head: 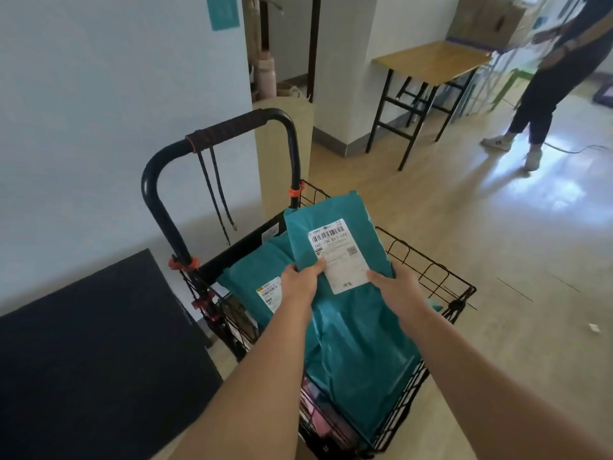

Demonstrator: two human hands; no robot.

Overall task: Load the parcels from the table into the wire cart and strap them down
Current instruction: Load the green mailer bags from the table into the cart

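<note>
A: What is on the left?

B: A dark table (83, 353) fills the lower left corner; just beside it stands a black wire cart (428, 270) with a curved handle (232, 127); black straps (215, 194) hang loose from that handle.

A: And the hands?

B: The left hand (300, 283) and the right hand (396, 287) each clasp a teal parcel (335, 240) by its lower edge, fingers closed around it, white label facing up; it is held tilted above the cart.

A: Anything already in the cart?

B: A second teal parcel (255, 270) lies inside at the left; another teal bag (358, 353) lies under the forearms; further right, a wooden desk (431, 61) and a person (557, 78) standing.
</note>
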